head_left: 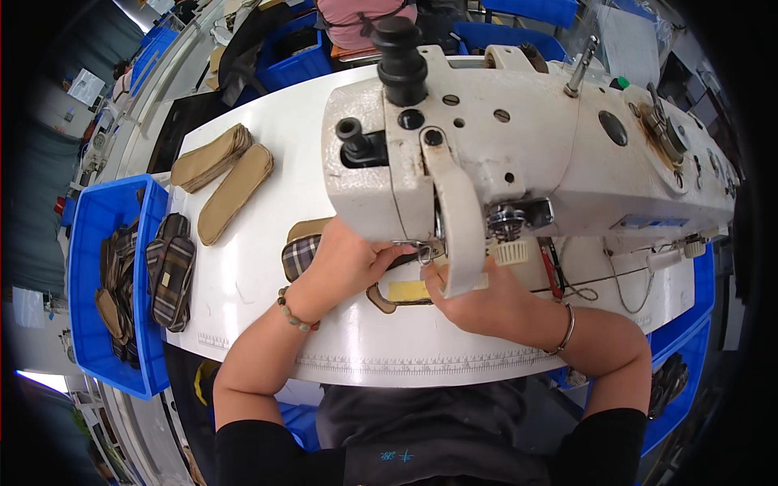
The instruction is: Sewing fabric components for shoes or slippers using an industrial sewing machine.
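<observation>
So, a plaid piece (298, 253) with a tan edge is laid on the white table (267, 320), just left of the needle area of the sewing machine (502, 146). Its right part is covered by the left hand (347, 257), which is kept narrow, thumb and fingers pointed at the metal foot (425, 253); whether the cloth is pinched or just pressed can't be told. The right hand (482, 306) is curled on the other side of the foot, partly hidden by the machine's curved arm (459, 211), so its grip can't be made out either. Between the hands, a yellow strip (410, 291) and a small curved tan bit (381, 300) can be seen. Red-handled snips (554, 271) are parked past the right hand. Over to the left, tan pieces (235, 196) are piled up, and a plaid stack (171, 275) is set beside a blue bin (85, 324) loaded with more pieces.
</observation>
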`<state>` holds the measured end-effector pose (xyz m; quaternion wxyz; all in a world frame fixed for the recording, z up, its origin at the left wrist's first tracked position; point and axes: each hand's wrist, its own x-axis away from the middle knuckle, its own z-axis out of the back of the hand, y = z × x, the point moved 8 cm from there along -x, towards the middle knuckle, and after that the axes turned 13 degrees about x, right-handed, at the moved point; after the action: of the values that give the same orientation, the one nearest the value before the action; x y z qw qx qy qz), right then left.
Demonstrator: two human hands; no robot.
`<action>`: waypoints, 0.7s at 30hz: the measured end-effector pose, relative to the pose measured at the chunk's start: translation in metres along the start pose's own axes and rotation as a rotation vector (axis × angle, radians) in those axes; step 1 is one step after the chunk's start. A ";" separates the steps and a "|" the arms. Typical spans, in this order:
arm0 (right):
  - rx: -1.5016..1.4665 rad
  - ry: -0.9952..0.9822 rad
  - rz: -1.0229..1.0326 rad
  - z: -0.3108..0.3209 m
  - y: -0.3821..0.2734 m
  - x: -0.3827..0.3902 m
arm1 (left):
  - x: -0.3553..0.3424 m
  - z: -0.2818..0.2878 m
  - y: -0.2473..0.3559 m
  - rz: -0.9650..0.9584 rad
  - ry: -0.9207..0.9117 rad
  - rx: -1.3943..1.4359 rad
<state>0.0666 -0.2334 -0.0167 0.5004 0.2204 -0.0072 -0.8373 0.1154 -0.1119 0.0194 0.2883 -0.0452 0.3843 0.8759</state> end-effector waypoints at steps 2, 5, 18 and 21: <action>0.025 0.095 -0.035 0.002 0.000 -0.001 | 0.003 -0.002 -0.008 0.018 0.000 0.039; -0.025 0.099 -0.076 0.007 0.004 -0.005 | 0.006 -0.002 -0.011 0.046 0.002 0.068; -0.242 0.161 -0.323 -0.004 0.025 -0.002 | 0.002 -0.002 -0.003 0.042 0.066 -0.046; -0.219 0.132 -0.299 -0.008 0.020 -0.004 | 0.000 0.003 0.007 -0.009 0.109 -0.041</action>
<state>0.0879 -0.2387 -0.0182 0.3908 0.2179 0.1496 -0.8817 0.1121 -0.1133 0.0258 0.2699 -0.1005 0.3814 0.8784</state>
